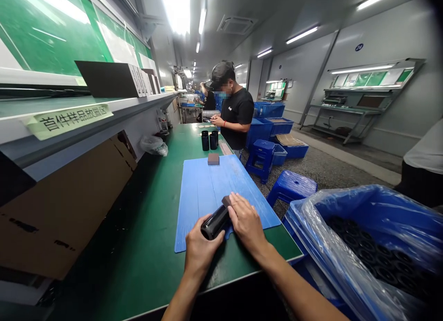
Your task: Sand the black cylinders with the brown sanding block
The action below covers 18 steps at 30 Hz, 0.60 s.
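Observation:
My left hand (198,249) grips a glossy black cylinder (215,222) lying almost level just above a blue corrugated plastic mat (204,205). My right hand (246,221) is closed over a small brown abrasive block (226,201), which presses against the cylinder's far end. A second brown block (213,159) lies at the mat's far edge. Just beyond it, several black cylinders (209,140) stand upright on the green workbench (155,247).
At right, a blue bin with a clear plastic liner (349,219) holds many black cylinders. A person (233,113) stands at the bench's far side. Blue stools and crates sit on the floor. Cardboard leans along the left shelf.

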Motion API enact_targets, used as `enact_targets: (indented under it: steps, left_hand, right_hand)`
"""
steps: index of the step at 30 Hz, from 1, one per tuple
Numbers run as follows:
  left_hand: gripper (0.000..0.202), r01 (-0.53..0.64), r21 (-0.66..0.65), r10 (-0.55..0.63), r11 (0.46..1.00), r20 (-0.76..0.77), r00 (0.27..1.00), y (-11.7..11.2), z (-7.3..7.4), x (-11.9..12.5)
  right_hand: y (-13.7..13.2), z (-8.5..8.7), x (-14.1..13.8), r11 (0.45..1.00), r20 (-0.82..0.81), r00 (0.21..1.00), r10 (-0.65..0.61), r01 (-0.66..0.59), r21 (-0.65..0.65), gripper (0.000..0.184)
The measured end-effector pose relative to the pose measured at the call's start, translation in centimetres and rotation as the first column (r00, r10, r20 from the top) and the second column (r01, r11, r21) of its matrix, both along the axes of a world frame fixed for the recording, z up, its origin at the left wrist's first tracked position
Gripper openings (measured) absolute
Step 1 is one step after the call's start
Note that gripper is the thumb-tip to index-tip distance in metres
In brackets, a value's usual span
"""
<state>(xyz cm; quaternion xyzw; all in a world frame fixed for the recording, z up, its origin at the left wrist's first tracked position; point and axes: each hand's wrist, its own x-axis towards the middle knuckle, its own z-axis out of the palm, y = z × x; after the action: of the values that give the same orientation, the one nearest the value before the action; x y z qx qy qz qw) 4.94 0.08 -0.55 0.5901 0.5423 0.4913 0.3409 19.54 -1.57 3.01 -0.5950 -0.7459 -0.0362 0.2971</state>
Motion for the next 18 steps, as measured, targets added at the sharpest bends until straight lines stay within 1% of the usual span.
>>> enact_targets:
  steps: [1,3,4,5,7,8,10,11,12,14,16,18]
  left_hand:
    - [0.048,0.007,-0.002,-0.007,1.0,0.008,1.0,0.0,0.1,0.0]
    - [0.042,0.032,-0.004,-0.032,0.999,0.028,0.999,0.0,0.2,0.0]
    - [0.042,0.032,-0.002,-0.032,0.999,0.028,0.999,0.0,0.2,0.0]
    - [0.043,0.023,0.002,-0.023,1.0,0.021,1.0,-0.1,0.2,0.0]
    - [0.048,0.0,0.006,0.0,1.0,0.002,1.0,0.0,0.0,0.1]
    - [0.048,0.004,0.008,-0.004,1.0,0.0,1.0,0.0,0.0,0.1]
    - [0.046,0.028,0.012,-0.028,1.0,0.005,1.0,0.0,-0.1,0.1]
    - [0.046,0.03,0.013,-0.03,0.999,0.0,1.0,0.1,-0.1,0.1]
    - [0.046,0.023,0.014,-0.023,1.0,-0.01,1.0,0.1,-0.1,0.1]
    - [0.049,-0.011,0.013,0.011,1.0,-0.037,0.999,0.1,0.2,0.0]
    - [0.05,-0.024,0.009,0.024,1.0,-0.05,0.998,0.1,0.4,0.0]
    - [0.049,-0.013,0.002,0.013,1.0,-0.049,0.999,0.0,0.6,0.1]
  right_hand:
    - [0.0,0.0,0.1,1.0,0.007,1.0,0.006,-0.006,-0.003,0.045]
    - [-0.1,0.0,0.1,0.994,0.046,0.993,0.107,-0.107,0.005,0.047]
    - [-0.2,0.0,0.1,0.991,0.055,0.99,0.133,-0.134,0.01,0.048]
    - [-0.3,0.1,0.0,0.993,0.046,0.992,0.117,-0.118,0.018,0.047]
    - [-0.5,0.1,-0.3,0.999,0.015,0.999,0.043,-0.043,0.031,0.045]
    - [-0.6,0.0,-0.4,0.999,0.013,0.999,0.042,-0.042,0.03,0.045]
    - [-0.1,-0.2,-0.1,0.991,0.02,0.991,0.13,-0.13,0.025,0.048]
    - [0.4,-0.4,0.5,0.982,0.016,0.982,0.186,-0.187,0.024,0.049]
    - [1.2,-0.5,1.4,0.987,-0.034,0.987,0.158,-0.158,0.024,0.047]
    - [3.3,-0.6,4.2,1.0,-0.159,0.987,-0.002,0.006,0.022,0.039]
    - [5.0,-0.6,7.0,0.995,-0.227,0.97,-0.082,0.091,0.027,0.043]
    - [5.3,-0.6,8.4,0.991,-0.271,0.955,-0.116,0.131,0.038,0.049]
